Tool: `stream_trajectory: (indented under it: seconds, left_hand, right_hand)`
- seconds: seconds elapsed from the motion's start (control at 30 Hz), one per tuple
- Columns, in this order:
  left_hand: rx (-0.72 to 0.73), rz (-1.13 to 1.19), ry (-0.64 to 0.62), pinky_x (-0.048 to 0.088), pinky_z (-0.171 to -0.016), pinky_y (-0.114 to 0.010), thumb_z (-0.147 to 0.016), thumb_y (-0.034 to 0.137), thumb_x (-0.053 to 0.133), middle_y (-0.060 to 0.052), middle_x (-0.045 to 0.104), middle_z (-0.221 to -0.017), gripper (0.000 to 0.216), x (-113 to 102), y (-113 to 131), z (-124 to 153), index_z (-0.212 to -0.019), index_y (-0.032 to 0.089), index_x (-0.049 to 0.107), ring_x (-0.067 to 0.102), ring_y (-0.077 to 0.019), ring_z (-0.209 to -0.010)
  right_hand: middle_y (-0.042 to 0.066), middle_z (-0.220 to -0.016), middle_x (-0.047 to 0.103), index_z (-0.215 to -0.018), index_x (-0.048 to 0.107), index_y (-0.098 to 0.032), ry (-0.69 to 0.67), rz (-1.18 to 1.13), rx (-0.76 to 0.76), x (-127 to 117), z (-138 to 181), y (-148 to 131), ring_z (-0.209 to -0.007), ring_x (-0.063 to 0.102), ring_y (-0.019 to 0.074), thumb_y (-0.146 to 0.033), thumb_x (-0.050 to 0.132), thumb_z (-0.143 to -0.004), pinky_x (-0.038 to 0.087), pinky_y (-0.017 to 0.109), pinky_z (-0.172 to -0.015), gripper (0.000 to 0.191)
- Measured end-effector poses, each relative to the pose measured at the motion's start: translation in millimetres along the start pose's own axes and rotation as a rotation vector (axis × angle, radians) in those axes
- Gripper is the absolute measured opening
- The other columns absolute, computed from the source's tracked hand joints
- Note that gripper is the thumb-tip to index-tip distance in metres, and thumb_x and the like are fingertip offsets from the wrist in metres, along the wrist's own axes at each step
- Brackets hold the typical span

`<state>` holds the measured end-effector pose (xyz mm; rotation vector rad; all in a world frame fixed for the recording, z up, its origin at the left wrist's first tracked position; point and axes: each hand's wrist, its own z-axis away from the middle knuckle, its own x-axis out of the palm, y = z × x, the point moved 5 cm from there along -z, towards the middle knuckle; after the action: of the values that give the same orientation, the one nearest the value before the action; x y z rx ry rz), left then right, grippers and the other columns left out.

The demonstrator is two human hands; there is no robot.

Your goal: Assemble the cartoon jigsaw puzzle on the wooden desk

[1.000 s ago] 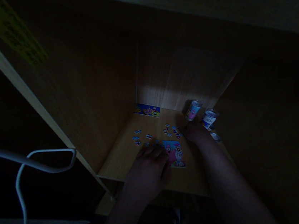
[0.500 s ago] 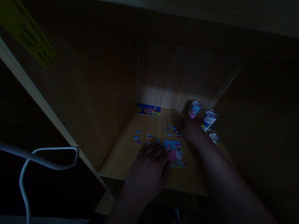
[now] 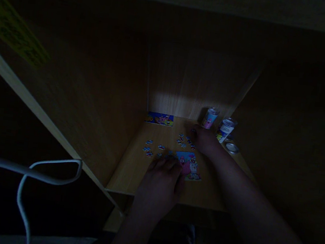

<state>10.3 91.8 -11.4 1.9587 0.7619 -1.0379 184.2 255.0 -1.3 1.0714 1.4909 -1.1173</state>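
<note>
The scene is very dark. My left hand [image 3: 161,182] lies palm down on a wooden shelf board [image 3: 133,173], fingers stretched out, its fingertips at the left edge of a partly built cartoon jigsaw [image 3: 190,165]. My right hand [image 3: 204,139] reaches further back, over several loose puzzle pieces [image 3: 184,140] near the far end of the shelf. Its fingers are lost in shadow. More loose pieces [image 3: 148,149] lie to the left of the jigsaw.
A finished cartoon picture card [image 3: 159,118] leans at the back wall. Two small printed tins [image 3: 210,117] [image 3: 226,130] stand at the back right, with a round lid [image 3: 231,147] beside them. Wooden side walls close in the shelf. A white cable [image 3: 42,175] loops at the lower left.
My right hand has slid a little further back and left over the loose pieces. My left hand stays put on the shelf.
</note>
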Motion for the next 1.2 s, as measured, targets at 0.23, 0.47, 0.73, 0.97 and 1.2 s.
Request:
stream_trajectory:
  seconds: [0.23,0.47,0.73,0.97,1.2]
  left_hand:
    - [0.007,-0.005,-0.014,0.048,-0.112,-0.053,-0.101,0.022,0.065,-0.006,0.071,-0.118,0.014,0.9,0.9,0.3,-0.113,0.026,0.07,0.064,-0.0285,-0.115]
    - [0.008,0.0,-0.009,0.049,-0.111,-0.053,-0.101,0.02,0.064,-0.006,0.072,-0.119,0.016,0.4,1.3,1.2,-0.115,0.025,0.071,0.065,-0.0288,-0.115]
    - [0.007,0.011,0.0,0.048,-0.113,-0.054,-0.1,0.02,0.065,-0.006,0.072,-0.117,0.013,-0.2,0.9,-0.1,-0.11,0.026,0.071,0.065,-0.0286,-0.115]
    - [-0.002,0.008,0.0,0.049,-0.111,-0.053,-0.101,0.02,0.063,-0.006,0.072,-0.116,0.012,-0.9,0.1,-0.3,-0.109,0.025,0.07,0.065,-0.0284,-0.114]
    - [0.004,0.026,0.003,0.049,-0.11,-0.052,-0.101,0.021,0.064,-0.006,0.072,-0.116,0.012,0.8,-0.4,0.6,-0.11,0.025,0.069,0.065,-0.0288,-0.114]
  right_hand:
    - [0.016,-0.122,0.078,-0.13,0.065,-0.017,-0.011,-0.025,-0.017,2.0,-0.3,0.9,-0.11,0.074,0.0262,-0.031,0.048,-0.109,0.048,0.03,-0.085,0.031]
    - [0.017,-0.12,0.078,-0.126,0.069,-0.015,-0.03,-0.005,-0.014,-2.3,0.3,-3.0,-0.108,0.074,0.0265,-0.035,0.053,-0.107,0.048,0.029,-0.083,0.031]
    - [0.017,-0.12,0.078,-0.123,0.071,-0.015,-0.048,0.017,-0.023,1.4,-1.8,-1.6,-0.108,0.074,0.0271,-0.037,0.053,-0.107,0.048,0.03,-0.083,0.032]
    - [0.015,-0.119,0.079,-0.12,0.072,-0.016,-0.048,-0.008,-0.052,3.3,-0.7,-3.7,-0.107,0.074,0.0233,-0.037,0.052,-0.108,0.046,0.027,-0.084,0.031]
    - [0.014,-0.115,0.08,-0.119,0.071,-0.017,-0.052,-0.019,-0.047,1.4,0.8,-5.9,-0.102,0.074,0.0228,-0.032,0.053,-0.107,0.046,0.027,-0.081,0.027]
